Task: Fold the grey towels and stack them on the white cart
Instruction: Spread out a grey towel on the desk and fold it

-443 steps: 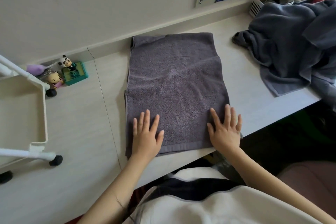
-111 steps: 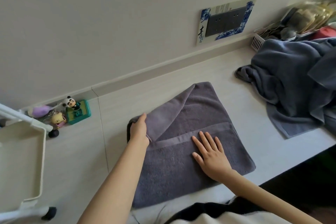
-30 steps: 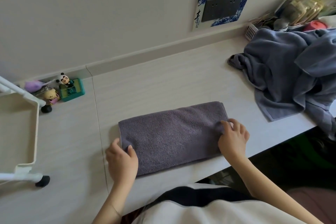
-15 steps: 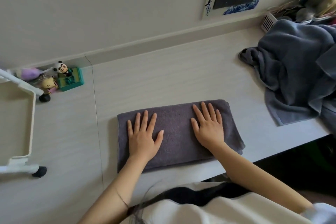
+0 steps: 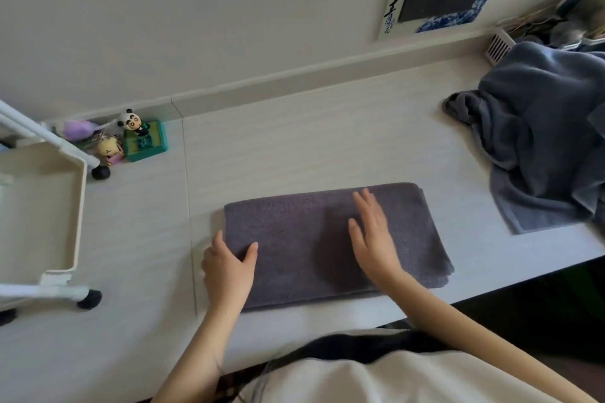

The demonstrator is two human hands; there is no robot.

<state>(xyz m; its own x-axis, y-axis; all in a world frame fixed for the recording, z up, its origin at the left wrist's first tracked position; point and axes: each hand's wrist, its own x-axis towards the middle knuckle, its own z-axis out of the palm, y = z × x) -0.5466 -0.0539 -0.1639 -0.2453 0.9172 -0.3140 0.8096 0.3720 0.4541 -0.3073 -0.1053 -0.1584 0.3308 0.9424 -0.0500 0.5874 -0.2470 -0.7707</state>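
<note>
Head view: toy figures [image 5: 131, 141] left of folded towel [image 5: 311, 239] (unfolded pile [image 5: 540, 141] right).

I am leaning over the desk [image 5: 327, 147], folded towel [image 5: 294, 239] lying before me, cart [image 5: 77, 206] standing to its left, toys [image 5: 137, 141] sitting behind the cart, towel heap [image 5: 540, 141] lying at right.

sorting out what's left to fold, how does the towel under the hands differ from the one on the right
The folded towel lies flat as a neat rectangle; the crumpled towel sits in a loose heap. The folded towel looks purplish grey, the crumpled towel bluish grey. The left hand grips the folded towel's end; nothing touches the crumpled towel. Both rest on the white counter.
</note>
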